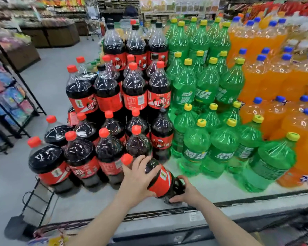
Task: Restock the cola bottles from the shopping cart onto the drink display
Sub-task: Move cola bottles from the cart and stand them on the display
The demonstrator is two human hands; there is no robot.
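Observation:
A large cola bottle [160, 181] with a red cap and red label is tilted, cap toward the upper left, just above the white display shelf [203, 190]. My left hand [137, 178] grips its shoulder below the cap. My right hand [183, 194] cups its base from the right. Behind it rise stacked tiers of cola bottles [112, 96] with red and black caps. The bottle hangs in the gap between the front cola row [82, 162] and the green bottles.
Green soda bottles [196, 96] with yellow caps fill the middle of the display, orange soda bottles [274, 75] the right. A dark rail [167, 215] of the cart or display edge runs across the bottom. A black wire rack [12, 96] with packets stands left on the grey floor.

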